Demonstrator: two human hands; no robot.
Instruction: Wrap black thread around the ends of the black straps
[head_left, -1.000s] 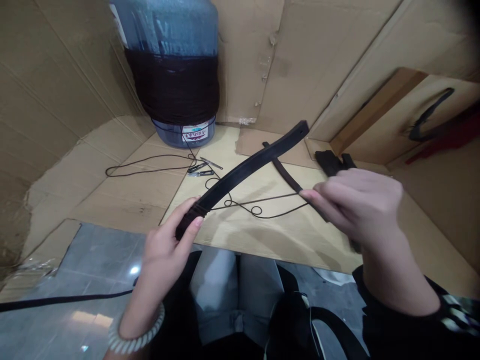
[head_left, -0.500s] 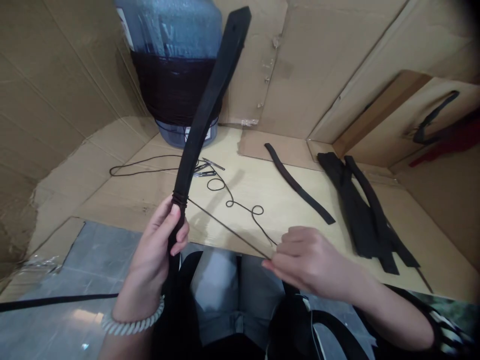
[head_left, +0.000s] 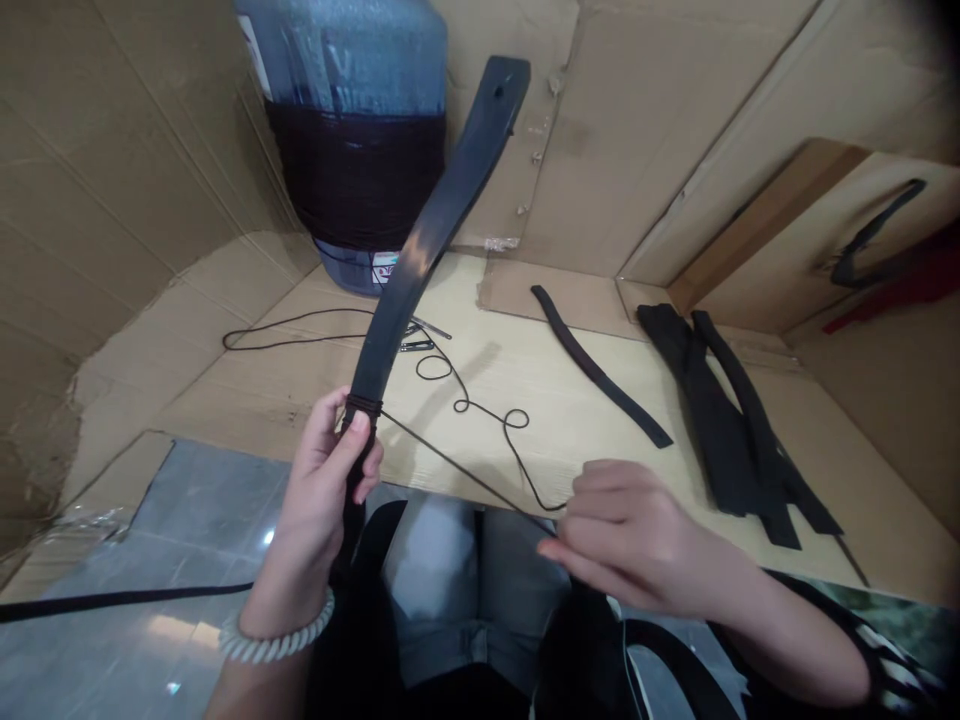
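Observation:
My left hand [head_left: 330, 470] is closed around the lower part of a long, curved black strip [head_left: 431, 235] with a small hole near its upper end. Several turns of dark cord wrap the strip just above my thumb. From that wrapping the thin cord [head_left: 465, 467] runs taut down to the right, into my closed right hand [head_left: 622, 535]. Beyond the right hand the same cord appears to trail loosely over the table in small loops. The strip's lower end is hidden by my hand and dark clothing.
A blue water jug [head_left: 360, 60] wound with dark cord stands at the back left. Small metal tools [head_left: 418, 345] lie behind the strip. One black strip [head_left: 596, 375] lies mid-table, and a pile of black strips [head_left: 720, 430] lies right. Cardboard walls [head_left: 675, 100] enclose the table.
The black strip's upper end has tipped down and to the right, and its broad face has turned, catching light. My right hand has shifted slightly right and down, with the cord still taut.

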